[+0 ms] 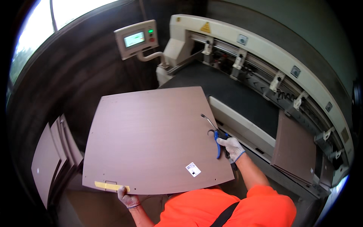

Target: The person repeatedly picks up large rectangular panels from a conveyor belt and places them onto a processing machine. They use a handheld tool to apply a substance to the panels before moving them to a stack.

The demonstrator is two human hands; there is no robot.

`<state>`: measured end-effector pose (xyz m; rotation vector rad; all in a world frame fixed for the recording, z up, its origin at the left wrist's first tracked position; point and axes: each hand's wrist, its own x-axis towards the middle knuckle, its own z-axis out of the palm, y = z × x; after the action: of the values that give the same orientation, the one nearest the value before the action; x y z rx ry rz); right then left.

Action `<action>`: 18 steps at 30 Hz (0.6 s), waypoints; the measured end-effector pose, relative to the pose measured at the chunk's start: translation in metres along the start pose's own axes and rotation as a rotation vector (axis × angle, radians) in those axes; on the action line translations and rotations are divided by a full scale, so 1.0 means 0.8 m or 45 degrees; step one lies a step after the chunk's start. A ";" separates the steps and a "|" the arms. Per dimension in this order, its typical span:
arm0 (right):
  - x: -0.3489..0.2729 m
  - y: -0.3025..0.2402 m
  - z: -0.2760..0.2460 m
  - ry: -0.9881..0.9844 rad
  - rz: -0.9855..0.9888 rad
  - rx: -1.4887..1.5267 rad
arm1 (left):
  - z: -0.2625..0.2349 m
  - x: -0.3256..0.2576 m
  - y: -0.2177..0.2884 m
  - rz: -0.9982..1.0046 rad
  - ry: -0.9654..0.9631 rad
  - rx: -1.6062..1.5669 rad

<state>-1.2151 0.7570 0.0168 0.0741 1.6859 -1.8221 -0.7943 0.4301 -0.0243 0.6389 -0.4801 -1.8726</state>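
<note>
A large flat brownish panel (151, 132) lies tilted in front of my body, with small drilled holes near its edges. On it are a white label (193, 169) and a strip of yellow tape (111, 186) at the near left corner. My left hand (126, 196), in a pale knit glove, grips the panel's near edge beside the tape, its fingers partly hidden. In my gloved right hand (231, 147) is an air blow gun (218, 138) with a blue lever and a thin bent nozzle, held over the panel's right edge. The nozzle points toward the panel's far side.
Behind the panel stands a long cream machine (264, 45) with a dark bed (227, 94) and several clamps. A control screen (135, 39) rises at its left end. More panels lean at the left (47, 162); others lie at the machine's right end (295, 147).
</note>
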 end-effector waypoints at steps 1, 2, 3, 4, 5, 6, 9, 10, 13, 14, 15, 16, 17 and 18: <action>-0.004 0.001 -0.045 0.081 -0.031 0.017 | 0.012 0.009 -0.039 -0.096 -0.074 -0.025; -0.009 0.004 -0.083 0.160 -0.060 0.039 | 0.022 0.021 -0.076 -0.190 -0.148 -0.047; -0.013 0.007 -0.117 0.228 0.007 0.057 | 0.030 0.036 -0.112 -0.265 -0.168 -0.053; -0.006 0.017 -0.144 0.276 0.057 0.113 | 0.054 0.044 -0.140 -0.307 -0.206 -0.027; 0.015 0.038 -0.178 0.268 0.103 0.176 | 0.081 0.055 -0.168 -0.324 -0.178 0.050; 0.020 0.049 -0.221 0.314 0.151 0.198 | 0.115 0.051 -0.215 -0.436 -0.208 0.040; 0.039 0.085 -0.290 0.506 0.106 0.227 | 0.120 0.086 -0.338 -0.557 -0.199 0.088; 0.045 0.088 -0.305 0.571 0.108 0.213 | 0.139 0.089 -0.370 -0.622 -0.178 0.104; 0.075 0.106 -0.338 0.712 0.096 0.234 | 0.189 0.093 -0.450 -0.841 -0.157 0.182; 0.087 0.113 -0.353 0.748 0.081 0.230 | 0.201 0.086 -0.477 -0.944 -0.182 0.215; 0.103 0.113 -0.357 0.761 0.067 0.225 | 0.198 0.080 -0.506 -0.960 -0.254 0.315; 0.115 0.111 -0.368 0.800 0.049 0.218 | 0.204 0.061 -0.537 -1.002 -0.183 0.488; 0.130 0.110 -0.369 0.794 0.043 0.265 | 0.188 0.053 -0.564 -1.178 -0.245 0.435; 0.128 0.081 -0.351 0.771 0.088 0.305 | 0.173 0.050 -0.583 -1.356 -0.156 0.594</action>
<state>-1.3700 0.9724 -0.1352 0.8486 1.8017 -2.0674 -1.2270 0.5694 -0.2024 1.2585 -0.7539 -2.8365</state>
